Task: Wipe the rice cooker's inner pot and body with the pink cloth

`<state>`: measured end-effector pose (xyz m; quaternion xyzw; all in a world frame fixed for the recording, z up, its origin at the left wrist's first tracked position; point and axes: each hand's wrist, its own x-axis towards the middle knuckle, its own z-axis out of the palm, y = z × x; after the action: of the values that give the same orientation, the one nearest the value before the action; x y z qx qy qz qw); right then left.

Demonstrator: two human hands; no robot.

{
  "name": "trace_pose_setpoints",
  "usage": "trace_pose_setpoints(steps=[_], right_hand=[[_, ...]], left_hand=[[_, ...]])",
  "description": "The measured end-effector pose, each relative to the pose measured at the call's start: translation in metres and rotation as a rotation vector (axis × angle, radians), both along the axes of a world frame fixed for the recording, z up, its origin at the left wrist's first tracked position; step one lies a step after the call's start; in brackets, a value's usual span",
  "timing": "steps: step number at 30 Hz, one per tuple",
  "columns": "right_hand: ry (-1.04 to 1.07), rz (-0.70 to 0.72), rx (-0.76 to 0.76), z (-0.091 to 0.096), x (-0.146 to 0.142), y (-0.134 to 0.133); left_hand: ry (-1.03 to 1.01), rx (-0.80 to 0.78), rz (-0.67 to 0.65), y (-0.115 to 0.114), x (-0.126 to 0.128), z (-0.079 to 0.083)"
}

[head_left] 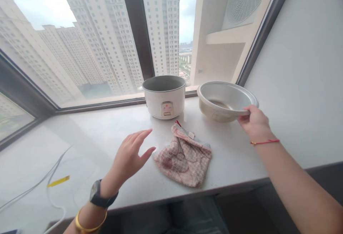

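Note:
My right hand [253, 121] grips the rim of a round metal inner pot [227, 110] by its right side, thumb on top of the rim. The pot is tilted slightly towards me, over the right part of the sill. My left hand [134, 150] is in the air with thumb and fingers apart, holding nothing. Just to its right lies a crumpled pink and grey towel [187, 159] with a small white tag. Behind the towel a white rice cooker [158, 103] stands upright without a lid, its switch panel facing me.
The white windowsill [107, 126] runs below large dark-framed windows [136, 23]. On the left lie thin cables [34, 185] and a yellow strip [59, 181]. A pale wall [300, 83] bounds the right side. The sill's front edge is close to me.

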<state>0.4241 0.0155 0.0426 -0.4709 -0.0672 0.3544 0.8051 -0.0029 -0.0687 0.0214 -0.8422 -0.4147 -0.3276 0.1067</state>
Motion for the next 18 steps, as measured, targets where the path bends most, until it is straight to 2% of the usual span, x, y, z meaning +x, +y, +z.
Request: trace_pose_setpoints(steps=[2,4,7,11,14,18], right_hand=[[-0.022,-0.038,-0.061,-0.001,0.002,0.029],[-0.048,-0.061,-0.105,-0.002,0.004,0.056],[-0.094,-0.079,-0.169,-0.004,0.008,0.087],[-0.163,-0.068,-0.228,-0.009,0.012,0.112],[-0.202,-0.025,-0.229,-0.013,0.015,0.123],[-0.295,0.034,-0.195,-0.018,0.021,0.131]], left_hand=[[-0.121,-0.136,0.005,0.015,0.004,-0.002],[-0.366,-0.302,0.057,0.035,0.010,0.005],[-0.914,-0.610,0.187,0.074,0.016,0.026],[-1.247,-0.906,0.254,0.135,0.021,0.058],[-1.516,-0.986,0.272,0.174,0.030,0.074],[-1.645,-1.006,0.217,0.215,0.045,0.086]])
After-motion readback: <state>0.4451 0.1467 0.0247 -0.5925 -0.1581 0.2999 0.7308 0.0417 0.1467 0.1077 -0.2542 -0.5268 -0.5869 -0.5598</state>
